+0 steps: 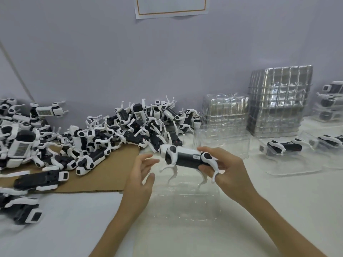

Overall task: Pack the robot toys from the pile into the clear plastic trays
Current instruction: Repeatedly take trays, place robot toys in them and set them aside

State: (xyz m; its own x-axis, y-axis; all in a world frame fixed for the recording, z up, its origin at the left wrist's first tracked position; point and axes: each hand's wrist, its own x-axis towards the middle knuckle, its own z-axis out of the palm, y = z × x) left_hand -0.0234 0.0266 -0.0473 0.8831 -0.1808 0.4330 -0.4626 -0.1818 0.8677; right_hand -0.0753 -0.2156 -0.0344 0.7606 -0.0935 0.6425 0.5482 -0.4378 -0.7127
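Clear tray [185, 206] lying nearest, one robot toy [182, 158] held level above its far part.
The toy's rear end is gripped by the right hand [228, 169], so the body juts leftward from the grip, long axis left-right, head pointing left, legs hanging down; the left hand [141, 175] is spread wide beside the head, holding nothing. Farther back, the pile [111, 132] is heaped on cardboard [111, 175].

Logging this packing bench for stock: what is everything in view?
Table: one, white, underneath.
Cardboard: one, brown, left.
Toy pile: many, black-and-white, left, partly on Cardboard.
Front tray: one, clear, centre.
Held toy: one, black-and-white, above Front tray.
Tray stacks: two, clear, back right.
Packed trays: several, clear, right.
Sign: one, white, wall.
Left hand: open, beside Held toy.
Right hand: grips Held toy.
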